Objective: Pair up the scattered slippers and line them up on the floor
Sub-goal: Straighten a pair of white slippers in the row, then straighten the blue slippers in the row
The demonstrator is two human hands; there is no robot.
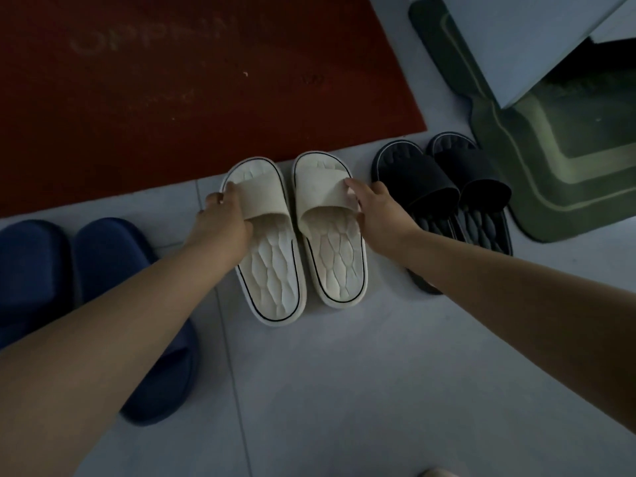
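The two cream slippers lie side by side on the pale tiled floor [344, 390] in the middle of the scene, soles down. Their toes point far, toward the edge of the red mat [172, 98], and reach just up to it. Their long axes run near to far and are almost parallel, with each heel leaning a little to the right. The left cream slipper [272, 270] sits slightly nearer than the right cream slipper [339, 259], so the heels are not level, and a narrow gap separates the two. The left hand [225, 215] grips the outer left side of the left slipper's strap with curled fingers. The right hand [375, 208] holds the outer right side of the other strap, fingers laid over the top and thumb at the strap's opening. To the left, the blue pair [103, 256] lies toes far, partly hidden by the left forearm. To the right, the black pair [437, 187] lies close together, toes far, beside the green mat [568, 173]. A white cabinet [537, 46] stands at far right.
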